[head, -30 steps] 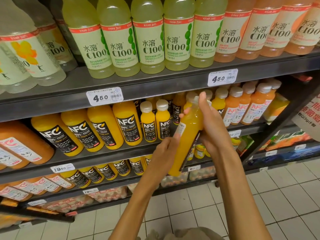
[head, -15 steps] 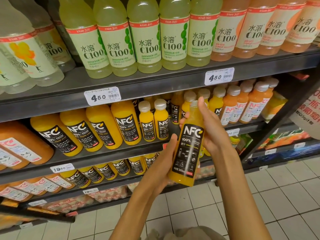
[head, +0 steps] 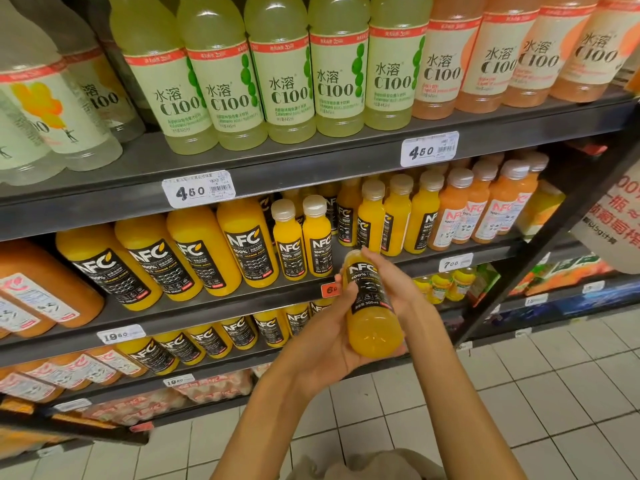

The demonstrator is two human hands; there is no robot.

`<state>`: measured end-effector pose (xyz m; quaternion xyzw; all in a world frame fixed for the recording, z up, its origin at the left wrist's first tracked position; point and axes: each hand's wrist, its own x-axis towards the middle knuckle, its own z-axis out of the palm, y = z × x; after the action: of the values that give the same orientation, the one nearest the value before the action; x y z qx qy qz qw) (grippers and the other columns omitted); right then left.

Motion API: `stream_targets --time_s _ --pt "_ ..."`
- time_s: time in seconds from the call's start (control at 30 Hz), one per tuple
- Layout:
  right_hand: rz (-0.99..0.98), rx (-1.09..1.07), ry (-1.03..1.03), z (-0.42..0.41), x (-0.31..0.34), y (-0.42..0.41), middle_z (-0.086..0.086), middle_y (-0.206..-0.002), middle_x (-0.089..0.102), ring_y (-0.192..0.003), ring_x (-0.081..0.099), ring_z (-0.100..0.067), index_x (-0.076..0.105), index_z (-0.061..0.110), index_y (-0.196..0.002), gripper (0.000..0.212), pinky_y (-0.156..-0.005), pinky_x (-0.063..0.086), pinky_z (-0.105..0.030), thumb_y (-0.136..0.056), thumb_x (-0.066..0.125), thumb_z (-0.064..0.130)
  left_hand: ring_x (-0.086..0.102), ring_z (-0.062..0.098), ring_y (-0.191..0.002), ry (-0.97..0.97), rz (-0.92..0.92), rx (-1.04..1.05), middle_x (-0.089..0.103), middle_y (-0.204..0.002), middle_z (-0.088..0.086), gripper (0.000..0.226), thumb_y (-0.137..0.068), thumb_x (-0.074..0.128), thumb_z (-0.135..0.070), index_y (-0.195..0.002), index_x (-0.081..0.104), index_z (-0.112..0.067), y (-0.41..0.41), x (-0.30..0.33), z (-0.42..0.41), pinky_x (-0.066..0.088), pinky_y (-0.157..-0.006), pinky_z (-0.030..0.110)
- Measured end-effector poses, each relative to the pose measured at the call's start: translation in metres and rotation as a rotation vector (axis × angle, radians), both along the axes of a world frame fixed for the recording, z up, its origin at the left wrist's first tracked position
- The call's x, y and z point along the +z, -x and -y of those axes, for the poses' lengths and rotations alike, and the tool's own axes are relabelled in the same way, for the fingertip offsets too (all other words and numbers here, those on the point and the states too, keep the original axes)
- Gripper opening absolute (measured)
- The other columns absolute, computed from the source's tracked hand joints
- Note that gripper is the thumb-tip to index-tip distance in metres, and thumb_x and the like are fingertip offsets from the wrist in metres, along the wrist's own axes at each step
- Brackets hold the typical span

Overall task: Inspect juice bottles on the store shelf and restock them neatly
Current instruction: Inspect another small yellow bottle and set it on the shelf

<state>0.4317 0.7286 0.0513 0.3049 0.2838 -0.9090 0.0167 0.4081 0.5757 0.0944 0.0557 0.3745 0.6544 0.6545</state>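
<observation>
Underfoot, pale square floor tiles (head: 540,403) with dark grout run up to the base of the shelving. Nearest the camera, two bare forearms rise from the bottom edge. Left hand (head: 322,344) cups the bottle (head: 372,313) from below and the side, thumb curled against its black label. Right hand (head: 398,289) wraps the far side, fingers lying along the neck end. Bottle is orange juice, marked NFC, tilted with its base toward the camera and its top toward the shelf, held in the air in front of the middle shelf edge (head: 207,306), not touching it. Behind it, dark grey metal shelving. Middle shelf carries big NFC bottles (head: 194,251) leaning at left, small NFC bottles (head: 299,237) upright at centre, paler orange bottles (head: 498,206) at right. White price tags (head: 199,190) clip to the shelf fronts. Lower shelf holds another row of NFC bottles (head: 207,341). Top shelf holds pale green C100 bottles (head: 284,74), pinkish-orange C100 bottles (head: 498,53) to their right, and cloudy white bottles (head: 45,109) at left. A dark upright post (head: 540,258) slants at right, more stocked shelves beyond it.
</observation>
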Motion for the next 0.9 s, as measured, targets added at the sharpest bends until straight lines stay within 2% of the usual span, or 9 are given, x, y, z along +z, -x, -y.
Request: stream_targets --time_s 0.13,0.27,0.37,0.47,0.57,0.7,0.77,0.83,0.9 --pt "-0.122 -0.132 -0.061 -0.003 0.013 -0.001 -0.014 -0.078 0.065 -0.066 0.069 -0.026 0.047 0.005 -0.122 0.050 -0.058 0.058 -0.035 -0.092 0.053 0.044 0.071 0.031 -0.086 0.035 -0.099 -0.018 0.071 -0.100 0.016 0.058 -0.079 0.054 -0.044 -0.129 0.048 -0.017 0.002 -0.005 0.003 0.058 -0.062 0.039" --pt "-0.299 -0.198 -0.342 -0.004 0.038 -0.006 -0.009 -0.078 0.070 -0.073 0.069 -0.022 0.056 0.009 -0.112 0.050 -0.074 0.059 -0.037 -0.090 0.048 0.052 0.067 0.025 -0.102 0.062 -0.324 -0.012 0.070 -0.112 0.007 0.053 -0.081 0.043 -0.062 -0.120 0.059 -0.029 0.002 -0.016 0.003 0.057 -0.075 0.037" --pt "-0.242 -0.164 -0.725 0.002 0.057 -0.011 -0.008 -0.094 0.073 -0.088 0.068 -0.020 0.071 0.020 -0.104 0.064 -0.086 0.054 -0.039 -0.083 0.040 0.072 0.069 0.022 -0.097 0.077 -0.524 0.038 0.071 -0.109 0.005 0.060 -0.082 0.033 -0.070 -0.121 0.058 -0.032 0.002 -0.020 0.000 0.056 -0.080 0.037" --pt "-0.146 -0.189 -0.915 0.005 0.068 -0.014 -0.010 -0.121 0.064 -0.112 0.061 -0.022 0.053 0.013 -0.129 0.080 -0.098 0.047 -0.044 -0.082 0.035 0.076 0.068 0.022 -0.098 0.080 -0.699 0.104 0.071 -0.108 0.003 0.064 -0.081 0.029 -0.071 -0.119 0.060 -0.031 0.005 -0.018 -0.005 0.051 -0.093 0.046" --pt "-0.261 -0.213 -0.835 0.008 0.074 -0.019 -0.011 -0.099 0.072 -0.098 0.068 -0.023 0.061 0.006 -0.111 0.062 -0.080 0.056 -0.033 -0.091 0.038 0.060 0.067 0.013 -0.101 0.047 -0.810 0.133 0.070 -0.110 -0.006 0.061 -0.080 0.028 -0.071 -0.118 0.060 -0.034 0.007 -0.015 -0.008 0.052 -0.094 0.038" --pt "-0.535 -0.222 -0.709 0.016 0.087 -0.029 -0.007 -0.095 0.070 -0.092 0.063 -0.021 0.056 0.006 -0.118 0.056 -0.074 0.054 -0.030 -0.087 0.046 0.052 0.060 -0.003 -0.107 -0.043 -0.928 0.149 0.064 -0.117 -0.020 0.071 -0.067 0.038 -0.085 -0.121 0.053 -0.041 0.009 -0.010 -0.006 0.050 -0.077 0.009" --pt "-0.629 -0.180 -0.777 0.019 0.096 -0.034 -0.006 -0.097 0.070 -0.092 0.063 -0.019 0.056 0.010 -0.120 0.057 -0.076 0.053 -0.030 -0.083 0.053 0.054 0.056 -0.005 -0.112 -0.064 -0.977 0.149 0.062 -0.120 -0.022 0.072 -0.070 0.035 -0.084 -0.126 0.050 -0.041 0.014 -0.009 -0.007 0.048 -0.083 0.010" --pt "-0.709 -0.133 -0.836 0.023 0.104 -0.040 -0.004 -0.100 0.071 -0.093 0.065 -0.017 0.056 0.013 -0.120 0.059 -0.077 0.053 -0.029 -0.078 0.061 0.055 0.055 0.000 -0.116 -0.090 -1.012 0.146 0.061 -0.123 -0.018 0.070 -0.074 0.034 -0.080 -0.128 0.049 -0.038 0.017 -0.006 -0.008 0.044 -0.095 0.022" --pt "-0.785 -0.090 -0.871 0.025 0.110 -0.045 -0.004 -0.101 0.070 -0.094 0.065 -0.018 0.056 0.012 -0.120 0.063 -0.076 0.052 -0.029 -0.075 0.066 0.056 0.059 0.001 -0.111 -0.116 -1.015 0.176 0.064 -0.116 -0.019 0.058 -0.078 0.035 -0.068 -0.122 0.052 -0.033 0.019 -0.004 -0.009 0.047 -0.092 0.021"
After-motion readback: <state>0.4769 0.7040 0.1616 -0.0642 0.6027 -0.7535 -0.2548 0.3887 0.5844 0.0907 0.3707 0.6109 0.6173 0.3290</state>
